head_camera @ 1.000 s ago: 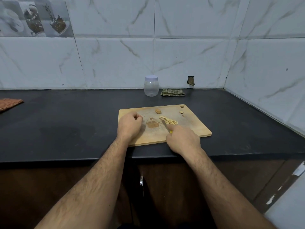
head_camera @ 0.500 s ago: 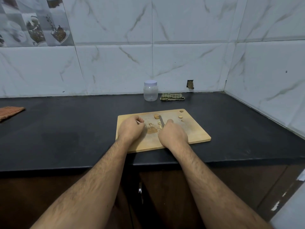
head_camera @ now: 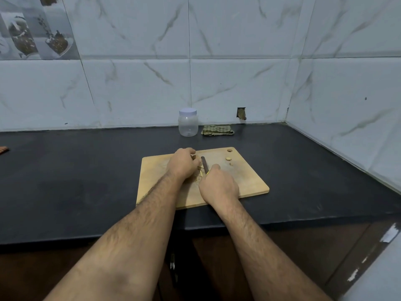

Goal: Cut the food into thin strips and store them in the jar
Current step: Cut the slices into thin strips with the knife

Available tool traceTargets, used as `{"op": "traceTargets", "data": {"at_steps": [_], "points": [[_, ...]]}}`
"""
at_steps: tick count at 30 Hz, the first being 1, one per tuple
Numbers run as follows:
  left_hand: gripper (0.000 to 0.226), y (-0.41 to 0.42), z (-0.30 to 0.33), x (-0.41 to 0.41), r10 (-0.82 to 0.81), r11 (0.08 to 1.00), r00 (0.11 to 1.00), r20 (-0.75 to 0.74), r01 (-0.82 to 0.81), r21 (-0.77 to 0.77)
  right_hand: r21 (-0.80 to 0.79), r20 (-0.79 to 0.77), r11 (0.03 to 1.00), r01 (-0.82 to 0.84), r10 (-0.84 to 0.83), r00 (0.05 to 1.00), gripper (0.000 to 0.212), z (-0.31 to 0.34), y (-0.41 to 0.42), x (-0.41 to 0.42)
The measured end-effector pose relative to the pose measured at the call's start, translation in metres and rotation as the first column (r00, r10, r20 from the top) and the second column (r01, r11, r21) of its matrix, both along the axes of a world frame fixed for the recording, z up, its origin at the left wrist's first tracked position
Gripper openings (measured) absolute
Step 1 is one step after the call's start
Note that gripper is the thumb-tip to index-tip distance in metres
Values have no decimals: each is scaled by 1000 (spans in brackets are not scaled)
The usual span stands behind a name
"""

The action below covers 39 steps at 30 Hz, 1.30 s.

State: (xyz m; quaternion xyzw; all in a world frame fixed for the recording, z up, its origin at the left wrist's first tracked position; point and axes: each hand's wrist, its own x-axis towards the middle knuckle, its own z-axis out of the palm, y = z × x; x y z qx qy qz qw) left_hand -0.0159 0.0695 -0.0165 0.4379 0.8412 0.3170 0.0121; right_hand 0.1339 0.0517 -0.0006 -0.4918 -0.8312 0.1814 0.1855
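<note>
A wooden cutting board [head_camera: 249, 181] lies on the black counter. My left hand [head_camera: 183, 162] is curled over a small piece of food [head_camera: 193, 157] near the board's far edge and pinches it with its fingertips. My right hand [head_camera: 218, 185] grips a knife [head_camera: 204, 162] by its yellow handle, the dark blade pointing away, just right of the left fingers. A few thin cut strips [head_camera: 199, 170] show between the two hands. Two small offcuts [head_camera: 228, 158] lie near the board's far right corner. The clear plastic jar [head_camera: 188, 122], lid on, stands behind the board by the wall.
A folded green checked cloth [head_camera: 217, 130] lies to the right of the jar. An orange cloth [head_camera: 3, 149] peeks in at the counter's left edge. Tiled walls close off the back and the right side. The counter's front edge [head_camera: 303, 220] runs just below the board.
My left hand has moved forward and right to the food piece at the board's far edge. My right hand with the knife has shifted beside it, blade now pointing away.
</note>
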Motion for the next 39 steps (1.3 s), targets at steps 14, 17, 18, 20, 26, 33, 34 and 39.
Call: {"op": "traceTargets", "data": {"at_steps": [14,17,18,20,26,33,34,39], "points": [[22,-21,3,-3,-18,995,1000,9,17,95,5,-42,1000,-1,1,999,24,0,-4,3],[21,-37,6,-7,-39,996,999,2,39,74,8,-30,1000,-11,12,999,24,1,-6,3],[21,-43,6,-9,-49,996,999,-2,49,68,9,-20,1000,-15,16,1000,25,2,-7,4],[21,-56,7,-13,-79,995,997,-24,80,53,-4,6,999,-38,38,999,24,5,-9,5],[34,-80,10,-19,-175,983,984,-34,173,-57,-59,69,987,-151,155,985,25,18,-20,5],[28,-82,-1,-20,-144,987,987,69,138,77,-90,113,983,-163,173,978,32,19,-35,4],[27,-82,-3,-20,-139,987,986,92,131,97,-91,116,982,-165,176,978,31,20,-35,4],[18,-80,-6,-22,-142,986,977,161,125,113,-87,138,980,-177,188,972,31,24,-38,3]]}}
